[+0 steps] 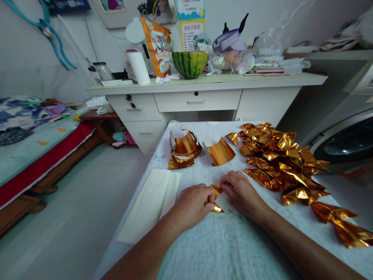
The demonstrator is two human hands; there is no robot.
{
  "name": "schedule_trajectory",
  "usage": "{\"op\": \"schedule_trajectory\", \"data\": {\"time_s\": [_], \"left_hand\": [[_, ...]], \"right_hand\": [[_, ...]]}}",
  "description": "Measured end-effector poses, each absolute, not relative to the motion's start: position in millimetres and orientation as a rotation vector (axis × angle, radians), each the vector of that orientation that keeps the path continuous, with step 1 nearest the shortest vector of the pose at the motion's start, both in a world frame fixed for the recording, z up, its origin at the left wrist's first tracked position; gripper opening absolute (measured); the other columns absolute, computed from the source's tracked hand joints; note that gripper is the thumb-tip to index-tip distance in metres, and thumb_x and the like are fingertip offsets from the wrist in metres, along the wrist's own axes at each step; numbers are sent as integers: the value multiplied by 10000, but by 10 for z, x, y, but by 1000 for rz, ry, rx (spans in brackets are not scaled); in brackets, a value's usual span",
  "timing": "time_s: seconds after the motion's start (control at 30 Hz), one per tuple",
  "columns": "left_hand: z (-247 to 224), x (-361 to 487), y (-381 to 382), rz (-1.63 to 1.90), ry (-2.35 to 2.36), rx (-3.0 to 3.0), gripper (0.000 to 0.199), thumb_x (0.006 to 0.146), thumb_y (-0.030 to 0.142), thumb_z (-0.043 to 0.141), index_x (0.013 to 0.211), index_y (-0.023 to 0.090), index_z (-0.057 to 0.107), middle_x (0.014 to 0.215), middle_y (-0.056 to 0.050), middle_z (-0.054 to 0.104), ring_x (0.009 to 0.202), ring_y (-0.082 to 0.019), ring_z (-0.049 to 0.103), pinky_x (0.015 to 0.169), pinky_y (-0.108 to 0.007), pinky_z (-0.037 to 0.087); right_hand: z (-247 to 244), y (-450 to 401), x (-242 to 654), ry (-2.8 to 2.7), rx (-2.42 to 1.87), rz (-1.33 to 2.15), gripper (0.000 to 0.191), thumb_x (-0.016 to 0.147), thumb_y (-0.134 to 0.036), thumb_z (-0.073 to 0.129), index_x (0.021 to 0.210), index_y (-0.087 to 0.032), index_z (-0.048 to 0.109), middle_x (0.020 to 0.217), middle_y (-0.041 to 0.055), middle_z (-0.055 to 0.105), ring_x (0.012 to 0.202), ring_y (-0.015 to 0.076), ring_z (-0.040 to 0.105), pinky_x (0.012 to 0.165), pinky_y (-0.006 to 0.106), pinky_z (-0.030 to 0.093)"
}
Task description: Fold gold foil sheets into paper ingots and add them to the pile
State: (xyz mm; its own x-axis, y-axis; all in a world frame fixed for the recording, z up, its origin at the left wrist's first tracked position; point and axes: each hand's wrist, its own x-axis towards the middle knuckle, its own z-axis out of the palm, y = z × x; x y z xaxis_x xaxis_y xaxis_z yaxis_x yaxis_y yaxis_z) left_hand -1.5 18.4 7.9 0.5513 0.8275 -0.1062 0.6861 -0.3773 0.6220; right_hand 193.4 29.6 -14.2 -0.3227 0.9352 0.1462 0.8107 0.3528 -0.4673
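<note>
Both hands meet at the middle of the cloth-covered table around a small piece of gold foil paper (217, 209) with a pale side. My left hand (196, 204) has its fingers curled and closed on the foil's left part. My right hand (239, 191) pinches its right part, thumb and fingertips together. Behind them lies a curved gold sheet (220, 151), with a curled stack of gold sheets (185, 146) to its left. White paper sheets (148, 202) lie beside my left forearm. A heap of folded gold foil pieces (279, 155) spreads over the table's right side.
Beyond the table (215, 252) stands a white desk (201, 100) bearing a watermelon-patterned bowl (189, 64), an orange bag (159, 50) and plastic bags. A bed (37, 147) is at the left, a washing machine (340, 128) at the right.
</note>
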Motion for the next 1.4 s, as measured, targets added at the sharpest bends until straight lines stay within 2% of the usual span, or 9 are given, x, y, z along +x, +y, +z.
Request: {"op": "schedule_trajectory", "data": {"time_s": [0.07,0.2,0.4,0.67,0.9,1.07,1.2,1.3,1.4], "left_hand": [[53,-20,183,353,1243,2178,91,767,132,585,801,210,554,846,16,578,805,-158,536,700,-252,377],[16,-44,186,452,1413,2187,301,702,223,711,942,209,532,1011,-24,543,987,-221,494,850,-318,401],[24,-59,203,382,1483,2199,395,650,330,790,955,212,568,1043,-36,515,1002,-253,451,883,-365,386],[61,-20,193,446,1349,2134,257,702,219,707,867,205,511,949,-11,559,959,-232,474,813,-328,379],[39,-19,183,510,1222,1971,334,740,89,569,1008,248,450,739,59,529,718,-155,544,627,-248,355],[13,-30,239,738,1241,1814,405,774,75,536,1124,254,439,876,32,573,756,-133,584,644,-228,403],[-29,-44,293,908,1255,1648,251,810,132,547,1038,223,494,927,15,581,701,-109,581,619,-216,431],[-57,-42,320,918,1252,1638,118,820,137,533,917,203,533,814,29,587,645,-103,557,581,-205,411],[-61,-23,328,876,1292,1728,94,820,117,518,846,192,569,757,25,597,653,-115,559,587,-212,400]], "right_hand": [[-145,287,1934,-2229,-1552,440,101,884,-148,582,834,-186,661,860,56,616,858,218,521,785,339,391],[-139,269,1930,-2235,-1587,433,58,863,-167,611,851,-189,664,881,66,610,860,226,516,778,346,386],[-80,248,1909,-2213,-1596,469,98,794,-91,614,785,-188,624,870,56,603,857,221,505,764,335,381],[-64,214,1943,-2141,-1504,615,115,796,-85,554,754,-192,541,742,16,576,761,192,514,692,307,376],[-45,218,1989,-2133,-1434,657,153,821,-116,509,907,-195,607,775,21,615,772,200,549,701,315,395],[-42,232,2017,-2033,-1407,866,124,853,-172,497,919,-204,597,739,2,624,679,167,565,612,270,396],[-47,211,2023,-1965,-1381,1006,181,864,-210,511,1043,-217,539,679,-35,648,591,146,559,543,241,374],[-51,198,2014,-1966,-1393,1030,188,871,-230,520,1059,-226,529,670,-41,678,569,141,556,538,236,374],[-52,195,2007,-1963,-1402,1047,179,867,-244,538,1046,-225,538,667,-39,686,555,138,547,527,233,369]]}}
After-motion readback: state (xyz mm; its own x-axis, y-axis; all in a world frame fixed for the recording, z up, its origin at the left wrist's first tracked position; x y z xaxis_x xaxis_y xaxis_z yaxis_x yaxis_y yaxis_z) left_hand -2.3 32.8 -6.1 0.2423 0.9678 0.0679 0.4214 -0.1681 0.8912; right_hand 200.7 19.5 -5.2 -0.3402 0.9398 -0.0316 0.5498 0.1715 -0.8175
